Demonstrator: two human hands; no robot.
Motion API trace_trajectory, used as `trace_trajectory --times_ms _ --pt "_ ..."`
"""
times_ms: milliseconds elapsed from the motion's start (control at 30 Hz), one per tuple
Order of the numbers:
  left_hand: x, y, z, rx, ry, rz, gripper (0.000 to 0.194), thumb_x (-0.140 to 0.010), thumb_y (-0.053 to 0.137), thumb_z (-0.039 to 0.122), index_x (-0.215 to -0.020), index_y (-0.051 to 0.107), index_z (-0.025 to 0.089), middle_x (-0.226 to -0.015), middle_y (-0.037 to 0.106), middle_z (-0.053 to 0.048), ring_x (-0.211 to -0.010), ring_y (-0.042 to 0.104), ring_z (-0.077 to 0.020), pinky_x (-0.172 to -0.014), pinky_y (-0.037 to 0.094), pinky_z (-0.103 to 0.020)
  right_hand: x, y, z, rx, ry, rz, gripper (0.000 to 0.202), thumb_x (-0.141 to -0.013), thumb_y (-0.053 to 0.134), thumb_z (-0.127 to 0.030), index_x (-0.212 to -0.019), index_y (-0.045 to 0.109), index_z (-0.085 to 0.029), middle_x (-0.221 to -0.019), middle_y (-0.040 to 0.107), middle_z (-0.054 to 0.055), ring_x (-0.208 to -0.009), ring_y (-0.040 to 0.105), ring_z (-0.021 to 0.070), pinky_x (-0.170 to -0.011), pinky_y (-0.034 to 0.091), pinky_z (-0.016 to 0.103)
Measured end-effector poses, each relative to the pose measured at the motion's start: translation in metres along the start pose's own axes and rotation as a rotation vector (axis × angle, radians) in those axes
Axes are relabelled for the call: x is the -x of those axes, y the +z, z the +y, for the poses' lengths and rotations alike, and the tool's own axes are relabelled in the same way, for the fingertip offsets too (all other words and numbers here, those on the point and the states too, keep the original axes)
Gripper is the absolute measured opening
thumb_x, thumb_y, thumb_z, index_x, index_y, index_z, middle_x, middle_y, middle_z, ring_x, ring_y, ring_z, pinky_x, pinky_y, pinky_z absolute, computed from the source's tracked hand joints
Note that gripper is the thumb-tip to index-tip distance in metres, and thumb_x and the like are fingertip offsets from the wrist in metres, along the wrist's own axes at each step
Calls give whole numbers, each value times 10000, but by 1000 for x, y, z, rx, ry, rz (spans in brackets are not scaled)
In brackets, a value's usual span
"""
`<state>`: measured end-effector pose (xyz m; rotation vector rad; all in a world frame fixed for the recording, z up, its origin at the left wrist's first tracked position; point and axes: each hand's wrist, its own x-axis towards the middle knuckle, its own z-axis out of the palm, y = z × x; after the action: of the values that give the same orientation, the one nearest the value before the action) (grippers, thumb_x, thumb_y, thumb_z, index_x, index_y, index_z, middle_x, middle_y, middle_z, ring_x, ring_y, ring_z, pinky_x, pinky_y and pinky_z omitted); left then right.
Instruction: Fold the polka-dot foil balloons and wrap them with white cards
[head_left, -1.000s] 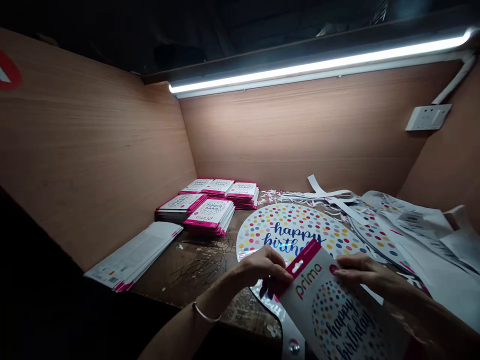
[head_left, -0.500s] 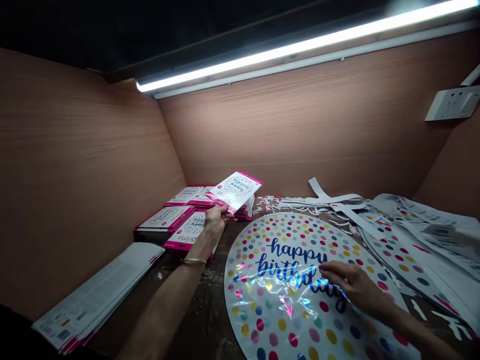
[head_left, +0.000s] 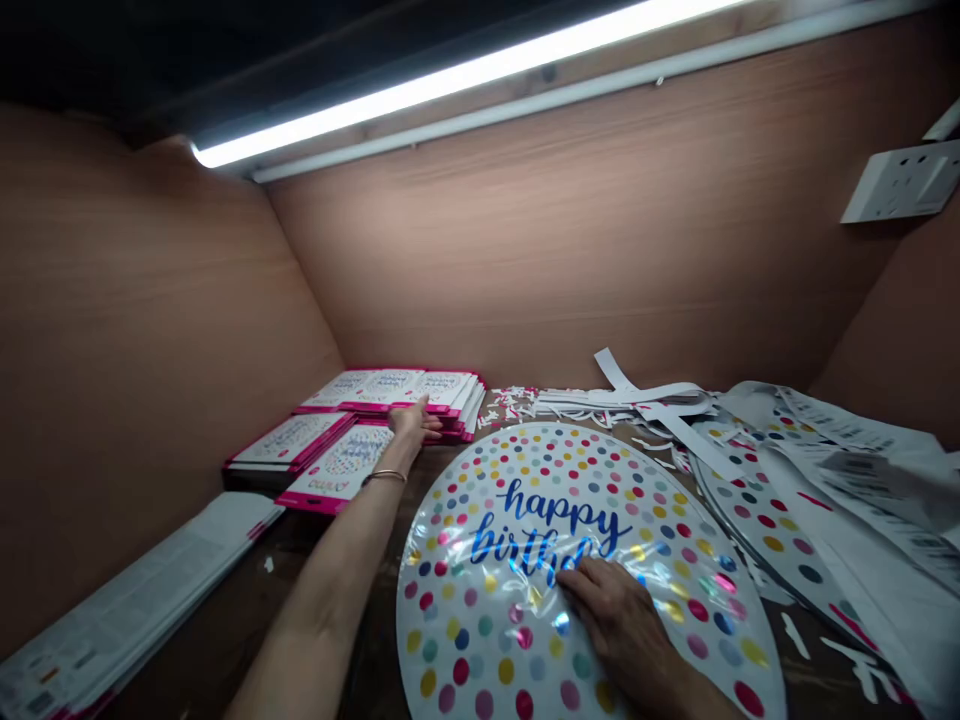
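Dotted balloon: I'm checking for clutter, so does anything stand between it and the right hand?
Nothing visible does: the right hand appears to rest directly on the balloon. The white strips lie beyond its far edge.

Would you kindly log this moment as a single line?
left hand: at back-row packets | right hand: on dotted balloon | white strips: behind balloon, toward back wall

Likely a workshop: stacked packets (head_left: 345, 465) at the left hand (head_left: 412, 423), paper scraps (head_left: 690, 432) beyond the right hand (head_left: 615, 605), a tube light (head_left: 465, 78) above both.
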<state>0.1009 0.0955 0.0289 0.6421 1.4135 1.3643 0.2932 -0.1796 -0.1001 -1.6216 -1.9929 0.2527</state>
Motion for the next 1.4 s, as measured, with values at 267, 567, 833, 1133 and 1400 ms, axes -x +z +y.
trace_trajectory --times_ms 267,567,833,1133,1400 --pt "117 -86 -75 -815 521 -872 398 -594 772 322 -969 682 224 -1211 572 -62 -1209 424 -296 -1037 289 -432 1 -15 1 9 -40 -26 227 -904 397 -254 -969 607 -198 -841 571 56 -794 521 167 -727 398 283" --pt "135 -110 -134 -1533 1078 -1072 546 -869 422 492 -1341 380 221 -1442 255 -138 -1341 140 -328 -1044 90 -568 40 -42 -45 16 -44 -118 249 -849 503 -288 -1055 576 -168 -1058 554 109 -975 489 227 -845 419 374" --pt "135 -110 -143 -1513 1149 -1028 562 -879 360 524 -1345 373 211 -1436 266 -146 -1340 133 -337 -1042 67 -571 71 -7 -101 -192 141 15 285 -717 699 -248 -992 644 -199 -1014 575 64 -956 498 212 -874 413 361" --pt "134 -109 -146 -1465 1080 -1038 527 -884 391 487 -1340 377 222 -1446 251 -127 -1347 113 -324 -1043 32 -569 56 4 -88 -142 102 55 91 -810 602 -232 -753 650 -181 -784 605 41 -779 527 175 -726 418 329" --pt "135 -108 -144 -1511 1086 -1035 542 -882 372 511 -1350 358 239 -1453 242 -108 -1355 83 -307 -1050 29 -552 65 -6 -94 -139 10 -42 272 -721 694 -347 -946 628 -210 -938 580 57 -886 507 202 -785 379 353"
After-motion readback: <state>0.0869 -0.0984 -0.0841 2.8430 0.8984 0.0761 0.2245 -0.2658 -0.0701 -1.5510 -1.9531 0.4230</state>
